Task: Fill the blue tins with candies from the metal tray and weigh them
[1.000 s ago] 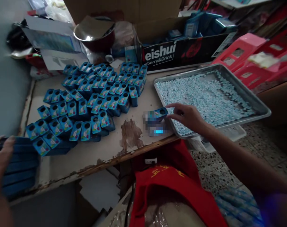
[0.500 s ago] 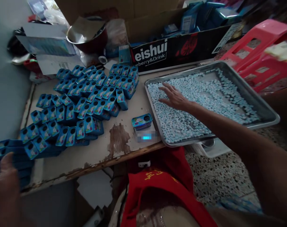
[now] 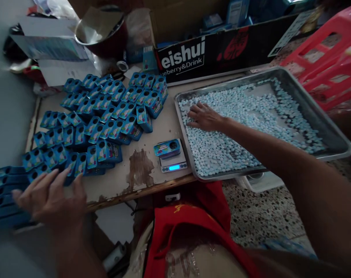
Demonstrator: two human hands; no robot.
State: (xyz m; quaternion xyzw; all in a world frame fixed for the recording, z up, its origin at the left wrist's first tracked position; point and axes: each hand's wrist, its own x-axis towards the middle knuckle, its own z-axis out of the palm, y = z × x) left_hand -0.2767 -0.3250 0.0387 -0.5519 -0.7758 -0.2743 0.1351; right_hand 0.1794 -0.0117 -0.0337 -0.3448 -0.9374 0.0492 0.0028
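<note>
At the left edge of the table [image 3: 169,127], a stack of blue tins [image 3: 5,193] is cut off by the frame and lies partly under the left hand [image 3: 52,197], whose fingers are spread and grip nothing. Rows of open tins [image 3: 105,112] crowd the middle, and one tin [image 3: 167,148] sits on a small scale [image 3: 174,164]. The right hand [image 3: 206,117] lies flat and open on pale blue tablets [image 3: 250,116] in a metal tray [image 3: 323,116].

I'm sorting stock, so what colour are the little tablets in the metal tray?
The tablets are pale blue, clearest in the head view.
</note>
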